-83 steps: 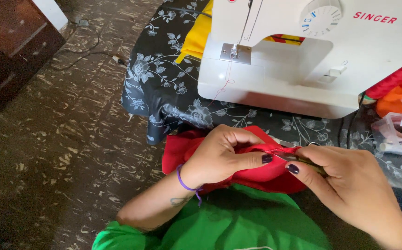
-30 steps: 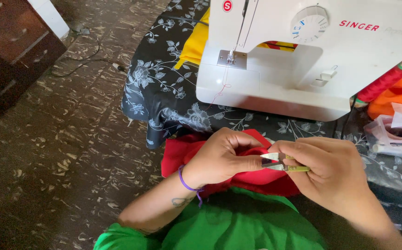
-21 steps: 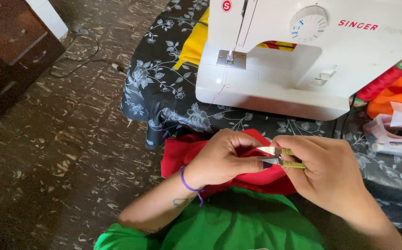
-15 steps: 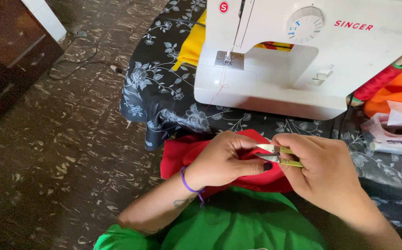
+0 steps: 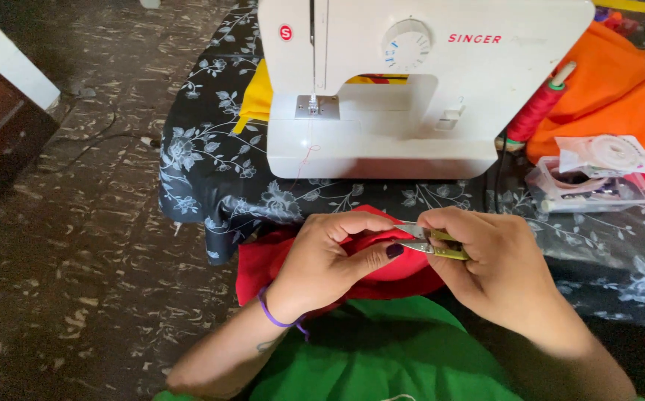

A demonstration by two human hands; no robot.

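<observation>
- Centrally, one pair of thread snips (image 5: 432, 246) lies nearly level, blades pointing left, pinched in the right hand (image 5: 497, 271).
- Left hand (image 5: 330, 260) fingers clamp one red cloth (image 5: 278, 256).
- One white sewing machine (image 5: 419, 82) stands behind.

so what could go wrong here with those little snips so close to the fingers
1. The right hand holds small thread snips whose blades point at the left hand's thumb; a slip could nick it.
2. The blades sit right against the bunched red fabric, so they might cut cloth instead of thread.
3. The left hand's fingers hide part of the cutting spot, so aim may be partly by feel.
</observation>
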